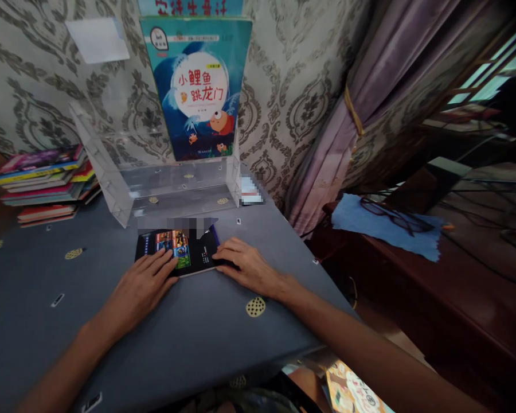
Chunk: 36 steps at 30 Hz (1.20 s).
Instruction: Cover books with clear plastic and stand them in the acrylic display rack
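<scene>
A thin black book (200, 249) with small colourful pictures on its cover lies flat on the grey tablecloth in front of me. My left hand (148, 281) rests on its lower left part, fingers stretched out over the cover. At the book's right edge is my right hand (245, 264), its bent fingers and thumb closed about that side. Behind the book stands a clear acrylic rack (176, 203) with stepped tiers. A blue picture book (200, 123) with an orange fish stands upright in it, and another book's top shows behind.
Several books are stacked at the left (47, 175). A small light-blue item (251, 192) lies beside the rack. Right of the table, a dark red surface (395, 287) bears a blue cloth (387, 226), glasses and cables. A colourful book (355, 390) is below the table edge.
</scene>
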Each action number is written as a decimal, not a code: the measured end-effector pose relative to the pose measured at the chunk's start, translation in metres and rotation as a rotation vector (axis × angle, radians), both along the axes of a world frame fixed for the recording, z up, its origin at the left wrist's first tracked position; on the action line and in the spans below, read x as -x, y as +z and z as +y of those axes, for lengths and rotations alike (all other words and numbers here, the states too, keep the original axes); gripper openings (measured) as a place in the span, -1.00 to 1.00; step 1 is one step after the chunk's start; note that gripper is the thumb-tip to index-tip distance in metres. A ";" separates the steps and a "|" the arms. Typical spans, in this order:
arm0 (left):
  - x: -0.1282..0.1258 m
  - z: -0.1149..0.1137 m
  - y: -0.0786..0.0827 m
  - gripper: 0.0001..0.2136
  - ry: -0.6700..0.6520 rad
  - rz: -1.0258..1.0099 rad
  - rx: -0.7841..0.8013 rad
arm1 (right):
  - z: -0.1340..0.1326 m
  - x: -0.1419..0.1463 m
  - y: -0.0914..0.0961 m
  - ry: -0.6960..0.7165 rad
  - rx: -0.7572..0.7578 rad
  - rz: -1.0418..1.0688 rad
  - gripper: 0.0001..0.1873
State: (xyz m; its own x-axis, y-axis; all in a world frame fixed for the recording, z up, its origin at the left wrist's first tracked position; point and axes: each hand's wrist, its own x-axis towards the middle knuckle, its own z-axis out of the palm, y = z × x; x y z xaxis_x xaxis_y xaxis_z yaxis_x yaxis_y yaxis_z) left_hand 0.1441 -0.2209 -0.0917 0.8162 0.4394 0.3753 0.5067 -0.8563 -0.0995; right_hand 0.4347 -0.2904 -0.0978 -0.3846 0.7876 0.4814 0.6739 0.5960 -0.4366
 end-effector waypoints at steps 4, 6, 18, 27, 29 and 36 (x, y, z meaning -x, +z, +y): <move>-0.003 0.000 0.003 -0.56 -0.022 -0.031 -0.081 | 0.000 0.000 0.000 -0.013 0.013 -0.002 -0.82; -0.003 0.000 0.006 -0.55 -0.026 -0.032 -0.101 | 0.000 0.000 0.000 -0.013 0.015 -0.003 -0.83; -0.008 0.000 0.005 -0.58 -0.027 -0.012 -0.123 | -0.001 0.000 0.001 -0.018 0.025 -0.025 -0.84; -0.013 -0.006 0.007 -0.64 -0.051 0.009 -0.178 | -0.003 0.003 0.003 -0.118 0.077 0.145 -0.71; -0.014 -0.007 0.009 -0.65 -0.049 0.014 -0.164 | -0.004 0.003 0.004 -0.158 0.089 0.204 -0.68; -0.016 -0.004 0.021 -0.61 -0.009 0.041 -0.101 | -0.003 0.000 0.005 -0.262 0.074 0.259 -0.67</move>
